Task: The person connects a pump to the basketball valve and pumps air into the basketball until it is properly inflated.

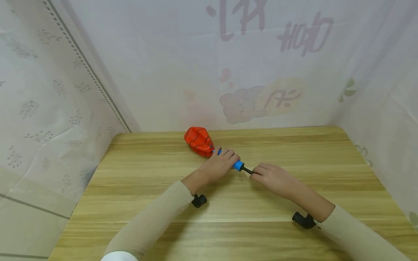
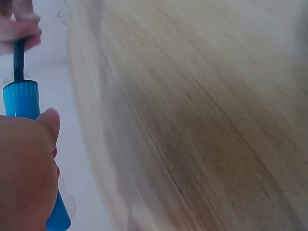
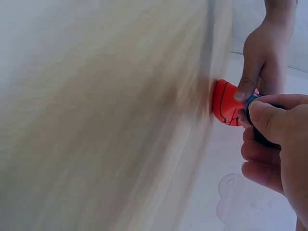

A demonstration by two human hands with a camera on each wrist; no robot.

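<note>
A limp red ball with black lines (image 1: pixel 197 139) lies crumpled near the table's back edge, joined to the tip of a blue hand pump (image 1: pixel 238 165). My left hand (image 1: pixel 219 167) grips the pump's barrel, its thumb along the side in the left wrist view. From the barrel's ribbed cap (image 2: pixel 22 91) a stretch of black rod (image 2: pixel 19 60) sticks out. My right hand (image 1: pixel 273 179) holds the pump's dark handle (image 3: pixel 263 137) at the rod's far end, fingers curled round it and mostly hiding it.
Pale wood-grain table (image 1: pixel 228 235) lies under both arms. Printed light curtains hang behind it (image 1: pixel 163 72) and along both sides. A black wrist mount (image 1: pixel 200 200) shows below the left wrist, and another black mount (image 1: pixel 303 220) below the right.
</note>
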